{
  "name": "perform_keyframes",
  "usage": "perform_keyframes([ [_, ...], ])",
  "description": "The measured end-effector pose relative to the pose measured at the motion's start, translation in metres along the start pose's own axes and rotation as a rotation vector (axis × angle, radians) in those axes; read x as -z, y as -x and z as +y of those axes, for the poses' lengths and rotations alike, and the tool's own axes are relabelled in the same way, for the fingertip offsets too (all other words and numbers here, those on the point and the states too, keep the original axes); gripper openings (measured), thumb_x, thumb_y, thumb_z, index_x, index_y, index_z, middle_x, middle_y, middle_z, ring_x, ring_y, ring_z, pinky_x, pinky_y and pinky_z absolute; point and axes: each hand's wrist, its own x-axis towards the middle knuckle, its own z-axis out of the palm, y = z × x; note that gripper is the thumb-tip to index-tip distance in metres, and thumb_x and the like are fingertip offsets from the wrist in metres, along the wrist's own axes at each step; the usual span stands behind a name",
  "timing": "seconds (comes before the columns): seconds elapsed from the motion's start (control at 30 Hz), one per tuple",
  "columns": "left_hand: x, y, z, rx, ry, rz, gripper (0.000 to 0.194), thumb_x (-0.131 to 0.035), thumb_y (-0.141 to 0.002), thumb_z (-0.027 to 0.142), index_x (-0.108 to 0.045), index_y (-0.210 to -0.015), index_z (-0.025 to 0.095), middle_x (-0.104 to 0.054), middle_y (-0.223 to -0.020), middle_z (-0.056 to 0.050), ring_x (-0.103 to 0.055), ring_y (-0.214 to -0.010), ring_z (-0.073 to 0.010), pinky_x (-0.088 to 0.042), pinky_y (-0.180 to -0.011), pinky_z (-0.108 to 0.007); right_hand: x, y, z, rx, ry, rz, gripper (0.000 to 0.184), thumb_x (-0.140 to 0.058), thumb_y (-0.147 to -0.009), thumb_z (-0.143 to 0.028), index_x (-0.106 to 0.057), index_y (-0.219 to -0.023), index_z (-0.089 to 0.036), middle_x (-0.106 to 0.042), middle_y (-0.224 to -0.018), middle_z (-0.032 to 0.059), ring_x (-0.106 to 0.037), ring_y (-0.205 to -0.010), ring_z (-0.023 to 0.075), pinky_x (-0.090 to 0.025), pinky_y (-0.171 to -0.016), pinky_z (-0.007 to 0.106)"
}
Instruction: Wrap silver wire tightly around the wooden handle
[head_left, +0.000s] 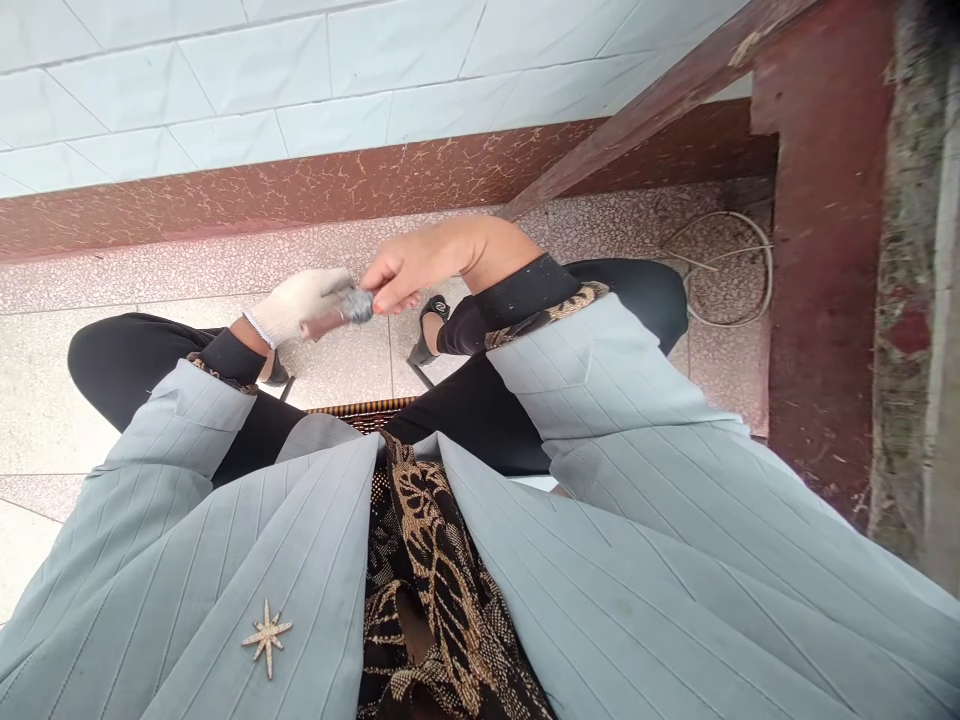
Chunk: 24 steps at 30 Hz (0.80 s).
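Observation:
My left hand (296, 303) wears a white knit glove and is closed around a short metal piece (328, 321). My bare right hand (420, 265) pinches a grey wad, like steel wool (358, 304), against the end of that metal piece. Both hands meet in front of my knees, above the speckled floor. I am seated, with black trousers, a grey pinstriped jacket and black sandals (429, 335) below the hands.
A dark red wooden post (825, 250) and a slanted wooden rail (660, 100) stand at the right. A loop of pale cord (731, 265) lies on the floor by the post. A white tiled wall (300, 90) with a red-brown base rises ahead.

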Motion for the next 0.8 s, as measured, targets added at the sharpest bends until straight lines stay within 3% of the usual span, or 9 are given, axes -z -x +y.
perform_keyframes([
  [0.07,0.002,-0.001,-0.005,0.014,0.119,0.109,0.025,-0.047,-0.101,0.03,-0.068,-0.097,0.018,-0.069,-0.086,-0.006,-0.063,-0.083,-0.0207,-0.052,-0.081,-0.035,0.008,0.009,0.004,0.201,-0.244,0.338,0.024,-0.067,-0.105,-0.016,-0.065,-0.082,-0.009,-0.056,-0.064,-0.0041,-0.045,-0.057,0.003,-0.036,-0.06,0.016],
  [0.13,0.002,-0.002,-0.005,0.046,0.156,0.136,0.022,-0.047,-0.099,0.026,-0.068,-0.098,0.017,-0.068,-0.082,-0.005,-0.063,-0.081,-0.0197,-0.052,-0.082,-0.034,0.013,0.01,0.009,0.274,-0.456,0.621,0.025,-0.064,-0.108,-0.023,-0.063,-0.085,-0.012,-0.056,-0.066,-0.0029,-0.044,-0.055,0.0051,-0.035,-0.055,0.019],
  [0.2,0.001,-0.001,-0.001,0.043,0.152,0.076,0.02,-0.047,-0.097,0.023,-0.067,-0.097,0.018,-0.068,-0.081,-0.003,-0.063,-0.078,-0.0184,-0.052,-0.082,-0.033,0.016,0.003,0.014,0.222,-0.498,0.789,0.025,-0.062,-0.109,-0.029,-0.063,-0.089,-0.014,-0.056,-0.069,-0.002,-0.044,-0.057,0.0067,-0.035,-0.055,0.022],
  [0.27,-0.002,0.0,0.004,0.006,0.119,0.009,0.019,-0.048,-0.097,0.024,-0.066,-0.095,0.019,-0.069,-0.081,-0.002,-0.063,-0.078,-0.0179,-0.051,-0.082,-0.032,0.016,-0.006,0.016,0.066,-0.355,0.865,0.028,-0.062,-0.108,-0.034,-0.061,-0.086,-0.016,-0.057,-0.071,0.0002,-0.047,-0.061,0.0084,-0.038,-0.06,0.023],
  [0.37,-0.005,0.001,0.011,-0.024,0.025,-0.053,0.02,-0.047,-0.099,0.027,-0.066,-0.094,0.021,-0.07,-0.08,-0.002,-0.065,-0.079,-0.0193,-0.049,-0.081,-0.032,0.014,-0.019,0.016,-0.174,0.0,0.885,0.03,-0.068,-0.103,-0.037,-0.062,-0.082,-0.017,-0.064,-0.078,0.0076,-0.061,-0.081,0.0171,-0.046,-0.074,0.028],
  [0.5,-0.005,0.004,0.016,0.016,-0.11,-0.121,0.022,-0.046,-0.101,0.03,-0.065,-0.093,0.021,-0.069,-0.075,-0.003,-0.066,-0.077,-0.021,-0.048,-0.077,-0.032,0.011,-0.03,0.016,-0.318,0.334,0.824,0.022,-0.07,-0.1,-0.038,-0.07,-0.097,-0.016,-0.072,-0.101,0.0162,-0.066,-0.109,0.0318,-0.049,-0.091,0.038],
  [0.67,-0.005,0.007,0.02,0.009,-0.225,-0.121,0.027,-0.046,-0.104,0.032,-0.067,-0.092,0.02,-0.068,-0.079,-0.004,-0.064,-0.074,-0.0191,-0.047,-0.075,-0.031,0.008,-0.038,0.024,-0.334,0.438,0.709,0.032,-0.064,-0.105,-0.045,-0.074,-0.111,-0.015,-0.074,-0.108,0.0204,-0.065,-0.116,0.0364,-0.049,-0.094,0.041],
  [0.8,-0.002,0.006,0.018,0.026,-0.302,-0.097,0.026,-0.048,-0.104,0.033,-0.068,-0.094,0.02,-0.066,-0.081,-0.003,-0.065,-0.081,-0.0204,-0.047,-0.081,-0.032,0.003,-0.042,0.03,-0.308,0.378,0.644,0.018,-0.076,-0.096,-0.024,-0.069,-0.083,-0.014,-0.071,-0.089,0.0161,-0.068,-0.105,0.0313,-0.046,-0.091,0.036],
])
